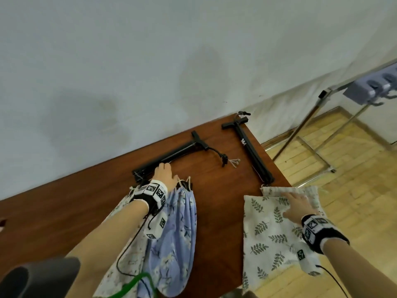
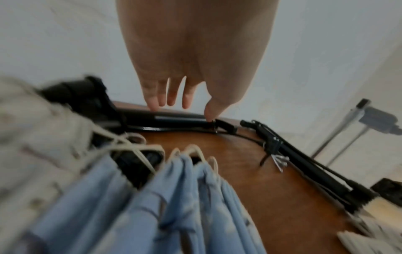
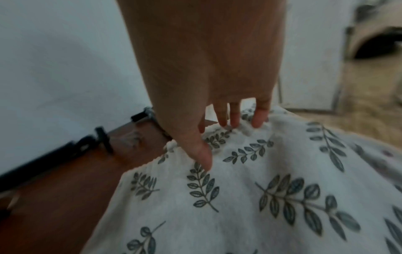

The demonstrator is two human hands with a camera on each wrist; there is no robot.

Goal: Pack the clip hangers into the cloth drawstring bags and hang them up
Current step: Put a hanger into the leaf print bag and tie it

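Two black folded clip hangers lie on the brown table (image 1: 64, 211): one (image 1: 178, 152) along the wall, the other (image 1: 254, 153) near the right edge. My left hand (image 1: 164, 174) reaches over a gathered blue floral bag (image 1: 178, 233). Its straight fingertips (image 2: 152, 105) touch the hanger by the wall (image 2: 174, 119), and nothing is gripped. My right hand (image 1: 297, 204) rests flat near the mouth of a white leaf-print bag (image 1: 270, 229) with fingers (image 3: 234, 120) and thumb spread on the cloth (image 3: 239, 180). A pale floral bag (image 1: 122, 233) lies under my left forearm.
The table's right corner ends just beyond the leaf-print bag, above a wooden floor (image 1: 354, 190). A metal rack (image 1: 309, 134) with a grey hook fixture (image 1: 373, 87) stands to the right. The wall (image 1: 129, 72) runs behind the table. A dark object (image 1: 38, 276) is at the lower left.
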